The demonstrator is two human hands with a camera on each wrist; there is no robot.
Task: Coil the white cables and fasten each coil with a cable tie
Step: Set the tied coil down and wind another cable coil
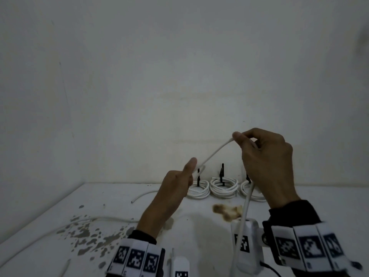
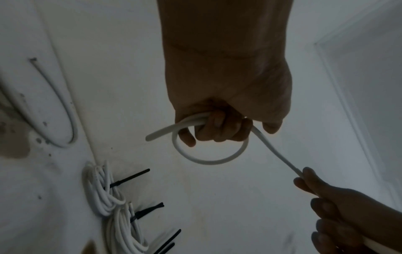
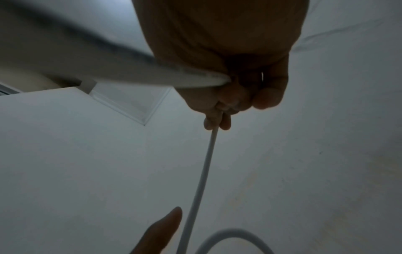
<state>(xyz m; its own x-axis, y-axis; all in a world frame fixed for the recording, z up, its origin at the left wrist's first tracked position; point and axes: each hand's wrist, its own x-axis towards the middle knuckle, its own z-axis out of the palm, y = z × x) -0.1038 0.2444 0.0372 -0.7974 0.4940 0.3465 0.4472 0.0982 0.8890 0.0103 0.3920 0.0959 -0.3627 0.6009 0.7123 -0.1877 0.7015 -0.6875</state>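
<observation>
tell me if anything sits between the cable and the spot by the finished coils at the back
Nothing visible does. Both the left hand and right hand hold the white cable in the air, in front of the tied coils.

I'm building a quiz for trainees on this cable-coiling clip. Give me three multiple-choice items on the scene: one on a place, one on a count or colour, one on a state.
1. Where do the finished coils lie?
A. at the back of the table, by the wall
B. on the floor
C. in a box

2. What colour are the ties on the finished coils?
A. red
B. black
C. yellow

3. How does the cable run between the two hands?
A. cut in two
B. slack on the table
C. stretched in the air

Key: 1 A, the finished coils lie on the table at the wall. 2 B, each tie is black. 3 C, the cable spans from the left hand up to the right hand, off the table.
</observation>
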